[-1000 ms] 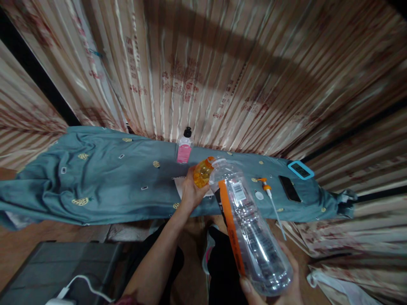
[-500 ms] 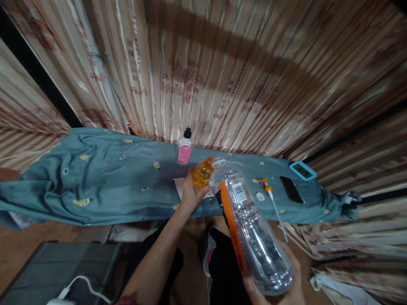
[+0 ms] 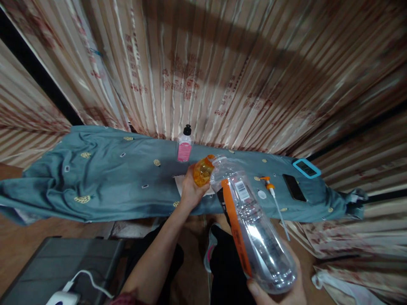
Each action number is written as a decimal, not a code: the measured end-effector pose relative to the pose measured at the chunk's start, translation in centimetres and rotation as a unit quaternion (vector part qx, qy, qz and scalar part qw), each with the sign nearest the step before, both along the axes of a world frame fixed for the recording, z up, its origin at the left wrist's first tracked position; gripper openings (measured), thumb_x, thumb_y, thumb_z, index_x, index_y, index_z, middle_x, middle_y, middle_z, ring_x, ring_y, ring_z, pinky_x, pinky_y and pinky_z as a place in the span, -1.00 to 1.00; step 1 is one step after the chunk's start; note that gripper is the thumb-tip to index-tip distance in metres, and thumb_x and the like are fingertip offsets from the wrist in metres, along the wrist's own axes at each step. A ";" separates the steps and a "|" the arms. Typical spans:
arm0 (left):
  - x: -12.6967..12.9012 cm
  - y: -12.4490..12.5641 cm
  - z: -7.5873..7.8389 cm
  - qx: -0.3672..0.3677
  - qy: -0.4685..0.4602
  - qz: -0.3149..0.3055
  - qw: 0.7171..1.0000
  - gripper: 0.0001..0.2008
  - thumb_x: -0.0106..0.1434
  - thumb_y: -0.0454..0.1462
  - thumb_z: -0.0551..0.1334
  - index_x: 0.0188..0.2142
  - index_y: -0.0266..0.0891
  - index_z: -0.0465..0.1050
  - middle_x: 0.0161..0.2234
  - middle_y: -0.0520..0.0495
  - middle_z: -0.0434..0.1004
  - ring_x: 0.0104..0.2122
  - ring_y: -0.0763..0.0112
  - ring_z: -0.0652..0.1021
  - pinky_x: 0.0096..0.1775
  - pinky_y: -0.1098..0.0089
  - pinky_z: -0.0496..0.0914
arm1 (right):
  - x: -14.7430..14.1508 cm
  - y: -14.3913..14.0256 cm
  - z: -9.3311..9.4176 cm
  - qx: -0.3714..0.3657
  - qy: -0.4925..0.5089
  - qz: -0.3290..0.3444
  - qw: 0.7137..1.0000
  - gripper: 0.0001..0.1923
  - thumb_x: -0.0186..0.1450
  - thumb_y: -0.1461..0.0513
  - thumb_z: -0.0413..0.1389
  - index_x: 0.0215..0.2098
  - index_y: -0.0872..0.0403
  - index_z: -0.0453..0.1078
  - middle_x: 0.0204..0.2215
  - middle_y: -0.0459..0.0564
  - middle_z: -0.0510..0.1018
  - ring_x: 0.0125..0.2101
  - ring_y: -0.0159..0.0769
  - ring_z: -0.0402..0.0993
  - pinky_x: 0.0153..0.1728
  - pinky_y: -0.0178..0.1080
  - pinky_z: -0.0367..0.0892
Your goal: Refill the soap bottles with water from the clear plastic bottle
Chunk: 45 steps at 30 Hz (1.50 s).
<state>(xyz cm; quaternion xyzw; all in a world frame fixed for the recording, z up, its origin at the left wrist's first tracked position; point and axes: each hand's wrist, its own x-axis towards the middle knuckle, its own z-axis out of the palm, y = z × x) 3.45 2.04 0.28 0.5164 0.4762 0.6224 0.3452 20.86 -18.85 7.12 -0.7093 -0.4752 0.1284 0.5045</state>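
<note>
My left hand (image 3: 193, 189) is wrapped round a small amber bottle (image 3: 203, 171), tilted with its open mouth towards the upper right. In my right hand (image 3: 280, 284) lies a large clear plastic bottle (image 3: 259, 228) with an orange and black label, gripped near its base. That bottle slants down towards the amber one, and its neck is right by the amber bottle's mouth; whether they touch I cannot tell. Any liquid passing between them is not visible. Under my left hand a pale sheet (image 3: 178, 183) is partly hidden.
A clear bottle with a pink label (image 3: 184, 148) stands behind. To the right lie an orange pump head with a tube (image 3: 270, 186), a round white cap (image 3: 261, 194), a black phone (image 3: 294, 187) and a blue-framed display (image 3: 307, 168). A grey case (image 3: 76, 258) is at lower left.
The view has shifted slightly. Both hands keep hold of their bottles in nearly the same pose, with the clear bottle's neck still beside the amber bottle's mouth.
</note>
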 end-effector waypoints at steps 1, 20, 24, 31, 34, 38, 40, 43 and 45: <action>0.0 0.0 0.0 0.001 -0.001 0.001 1.000 -0.29 -0.05 -0.29 0.49 0.09 -0.18 0.32 -0.02 -0.17 0.61 -0.06 0.13 0.64 0.01 0.11 0.55 | 0.0 0.0 0.1 0.005 -0.002 0.003 1.000 -0.06 0.06 -0.21 0.29 0.22 0.16 0.29 0.05 0.23 0.54 0.00 0.12 0.56 -0.02 -0.02 0.46; 0.0 -0.4 0.8 -0.014 0.006 0.000 1.000 -0.32 -0.05 -0.38 0.46 0.07 -0.18 0.33 -0.06 -0.14 0.64 -0.09 0.17 0.66 0.00 0.19 0.56 | -1.3 0.5 0.7 0.015 -0.038 -0.008 0.999 -0.10 0.19 -0.22 0.17 0.26 0.20 0.21 0.03 0.30 0.46 -0.03 0.16 0.50 -0.01 0.10 0.40; 0.2 -0.3 0.6 -0.013 -0.008 -0.003 1.000 -0.33 -0.04 -0.38 0.45 0.08 -0.20 0.32 -0.05 -0.15 0.62 -0.06 0.16 0.65 0.05 0.15 0.55 | -1.3 0.5 0.5 0.025 -0.032 0.000 0.999 -0.09 0.18 -0.20 0.19 0.28 0.21 0.23 0.08 0.33 0.45 0.01 0.18 0.50 -0.01 0.11 0.43; 0.1 -0.4 0.8 -0.014 -0.003 -0.007 1.000 -0.34 -0.03 -0.37 0.45 0.08 -0.20 0.33 -0.02 -0.15 0.62 -0.03 0.14 0.64 0.06 0.15 0.54 | -1.4 0.4 0.4 0.035 0.009 0.040 0.999 -0.18 0.25 -0.10 0.19 0.32 0.17 0.23 0.07 0.29 0.52 -0.10 0.06 0.61 -0.22 -0.06 0.56; 0.0 -0.5 0.9 -0.009 0.004 -0.003 1.000 -0.34 -0.03 -0.37 0.45 0.08 -0.20 0.34 -0.03 -0.15 0.62 -0.04 0.15 0.64 0.05 0.17 0.54 | -1.4 0.4 0.4 0.041 0.021 0.061 0.997 -0.17 0.26 -0.10 0.19 0.34 0.17 0.19 -0.02 0.26 0.57 -0.20 0.00 0.64 -0.31 -0.12 0.58; -0.1 -0.6 1.1 -0.005 0.004 -0.007 1.000 -0.32 -0.03 -0.35 0.48 0.09 -0.20 0.33 -0.03 -0.15 0.62 -0.06 0.17 0.65 0.02 0.21 0.55 | -1.1 0.5 0.3 0.034 0.013 0.060 0.998 -0.13 0.22 -0.16 0.21 0.31 0.18 0.23 0.01 0.26 0.56 -0.13 0.05 0.63 -0.22 -0.06 0.58; -0.1 -0.5 1.1 -0.015 0.006 -0.005 1.000 -0.32 -0.03 -0.33 0.49 0.08 -0.20 0.33 -0.04 -0.15 0.62 -0.07 0.16 0.65 0.02 0.19 0.55 | -0.9 0.4 0.4 0.024 -0.004 0.048 0.999 -0.11 0.20 -0.18 0.21 0.30 0.19 0.24 0.08 0.28 0.52 -0.06 0.08 0.60 -0.15 -0.05 0.55; 0.1 -0.4 1.0 -0.018 0.002 -0.004 1.000 -0.32 -0.04 -0.33 0.49 0.07 -0.21 0.33 -0.03 -0.16 0.61 -0.05 0.14 0.64 0.05 0.16 0.54 | -0.8 0.3 0.5 0.007 -0.018 0.033 0.999 -0.11 0.22 -0.16 0.20 0.32 0.20 0.22 0.11 0.30 0.49 -0.04 0.09 0.58 -0.11 -0.02 0.52; 0.2 -0.4 0.8 -0.011 0.000 -0.005 1.000 -0.32 -0.03 -0.34 0.48 0.08 -0.21 0.32 -0.01 -0.18 0.61 -0.03 0.14 0.64 0.06 0.16 0.53 | -0.8 0.1 0.5 0.002 -0.019 0.023 1.000 -0.11 0.22 -0.14 0.20 0.33 0.21 0.21 0.14 0.33 0.46 0.00 0.14 0.55 -0.08 0.01 0.49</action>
